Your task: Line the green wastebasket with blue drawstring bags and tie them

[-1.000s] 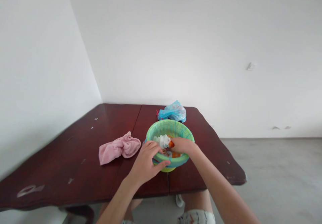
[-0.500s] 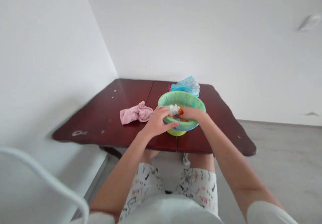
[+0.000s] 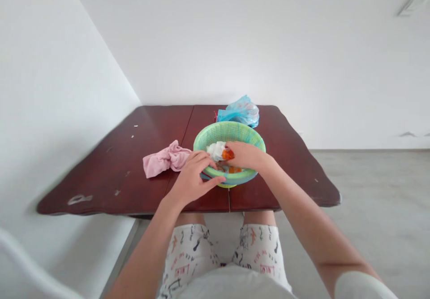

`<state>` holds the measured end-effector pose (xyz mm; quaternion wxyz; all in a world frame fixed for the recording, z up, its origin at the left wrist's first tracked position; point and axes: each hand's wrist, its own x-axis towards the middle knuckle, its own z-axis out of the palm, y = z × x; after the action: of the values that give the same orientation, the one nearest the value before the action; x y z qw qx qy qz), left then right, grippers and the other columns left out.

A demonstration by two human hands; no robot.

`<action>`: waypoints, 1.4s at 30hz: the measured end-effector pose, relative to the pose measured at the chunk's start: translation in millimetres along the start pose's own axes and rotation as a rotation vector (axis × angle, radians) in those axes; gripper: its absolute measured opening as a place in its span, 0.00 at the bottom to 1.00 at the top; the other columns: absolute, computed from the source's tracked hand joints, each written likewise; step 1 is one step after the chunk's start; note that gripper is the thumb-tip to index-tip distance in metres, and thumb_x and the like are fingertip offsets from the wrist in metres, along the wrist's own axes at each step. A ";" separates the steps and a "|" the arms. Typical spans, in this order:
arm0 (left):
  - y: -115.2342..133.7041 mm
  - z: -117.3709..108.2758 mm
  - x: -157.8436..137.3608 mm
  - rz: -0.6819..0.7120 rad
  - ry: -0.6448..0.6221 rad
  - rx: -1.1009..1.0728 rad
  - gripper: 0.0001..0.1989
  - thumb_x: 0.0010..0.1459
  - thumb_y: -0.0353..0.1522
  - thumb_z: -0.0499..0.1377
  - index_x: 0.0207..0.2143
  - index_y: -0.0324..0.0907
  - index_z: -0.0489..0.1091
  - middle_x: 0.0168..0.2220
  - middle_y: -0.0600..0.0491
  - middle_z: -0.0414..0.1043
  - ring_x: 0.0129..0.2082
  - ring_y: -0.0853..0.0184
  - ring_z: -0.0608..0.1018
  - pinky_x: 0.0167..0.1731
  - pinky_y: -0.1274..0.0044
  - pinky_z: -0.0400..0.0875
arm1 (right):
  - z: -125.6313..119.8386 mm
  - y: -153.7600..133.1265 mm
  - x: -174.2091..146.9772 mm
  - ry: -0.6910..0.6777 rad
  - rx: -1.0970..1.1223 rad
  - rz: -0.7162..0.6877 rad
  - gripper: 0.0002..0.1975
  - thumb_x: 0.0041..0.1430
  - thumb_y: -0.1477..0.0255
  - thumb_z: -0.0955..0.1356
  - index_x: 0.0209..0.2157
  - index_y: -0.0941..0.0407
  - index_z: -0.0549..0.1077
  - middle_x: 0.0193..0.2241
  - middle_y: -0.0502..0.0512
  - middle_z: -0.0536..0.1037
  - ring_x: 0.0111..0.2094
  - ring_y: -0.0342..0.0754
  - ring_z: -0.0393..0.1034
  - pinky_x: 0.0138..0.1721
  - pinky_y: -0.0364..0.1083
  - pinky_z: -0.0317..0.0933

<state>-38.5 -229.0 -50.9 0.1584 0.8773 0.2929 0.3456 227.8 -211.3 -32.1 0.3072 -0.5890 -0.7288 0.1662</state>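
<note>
A green plastic basket with mesh sides stands near the middle of the table. My left hand grips its front left rim, with the fingers over the edge and the thumb along the outside. Inside the basket is my right hand, its fingers closed around something orange beside a crumpled white item. The fingertips are partly hidden, so what exactly they hold cannot be told. More orange and white pieces lie lower in the basket.
A bunched pink cloth lies left of the basket on the dark red table. Behind the basket is a blue plastic bag. White walls border the table at the back and left. A pale blurred strip crosses the lower left.
The view has shifted, so the table and basket appear farther left. My right hand has moved a little within the basket, and more of the white item shows. My left hand stays on the rim.
</note>
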 end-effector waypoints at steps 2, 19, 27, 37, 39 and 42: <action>2.7 1.7 -3.1 0.003 0.006 0.014 0.20 0.76 0.54 0.70 0.46 0.47 0.78 0.52 0.47 0.82 0.58 0.49 0.80 0.64 0.56 0.74 | -22.2 -10.3 -10.9 -0.025 -0.089 -0.046 0.23 0.57 0.63 0.89 0.47 0.55 0.82 0.44 0.54 0.87 0.44 0.53 0.82 0.54 0.52 0.74; -14.4 62.5 -80.4 -0.010 0.310 0.344 0.05 0.80 0.34 0.67 0.53 0.50 0.84 0.53 0.47 0.82 0.55 0.52 0.84 0.59 0.58 0.77 | 75.0 23.7 -164.6 0.594 -0.016 -0.113 0.16 0.80 0.72 0.69 0.63 0.47 0.79 0.61 0.63 0.84 0.62 0.62 0.79 0.64 0.64 0.74; 18.0 50.2 -60.2 0.109 0.305 0.197 0.03 0.80 0.30 0.59 0.49 0.47 0.74 0.51 0.48 0.84 0.55 0.54 0.82 0.62 0.58 0.72 | 77.3 22.1 -159.5 0.583 -0.245 -0.110 0.08 0.75 0.70 0.77 0.52 0.46 0.82 0.55 0.60 0.82 0.56 0.62 0.74 0.60 0.61 0.63; 32.1 8.4 -19.9 0.089 0.181 0.124 0.03 0.79 0.35 0.63 0.47 0.47 0.75 0.40 0.53 0.84 0.40 0.58 0.83 0.46 0.66 0.72 | 27.0 23.0 -146.9 0.669 -0.202 -0.238 0.04 0.81 0.73 0.70 0.47 0.50 0.74 0.49 0.57 0.81 0.51 0.59 0.72 0.56 0.59 0.60; 27.1 -1.4 -14.8 0.060 0.172 0.134 0.08 0.80 0.38 0.63 0.43 0.47 0.76 0.38 0.54 0.83 0.39 0.58 0.82 0.45 0.66 0.71 | 12.3 27.8 -142.4 0.628 -0.214 -0.274 0.05 0.82 0.72 0.71 0.45 0.50 0.74 0.47 0.56 0.81 0.49 0.57 0.72 0.55 0.58 0.60; 12.2 -15.0 -7.6 0.032 0.184 0.155 0.18 0.82 0.43 0.63 0.36 0.47 0.73 0.33 0.54 0.79 0.36 0.59 0.79 0.46 0.66 0.69 | -8.0 36.7 -133.9 0.558 -0.217 -0.315 0.09 0.83 0.70 0.71 0.42 0.50 0.73 0.43 0.54 0.80 0.45 0.56 0.72 0.52 0.57 0.59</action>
<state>-48.5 -242.1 -38.3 0.0571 0.8561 0.3179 0.4035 276.4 -331.7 -82.0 0.4523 -0.5211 -0.7120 -0.1297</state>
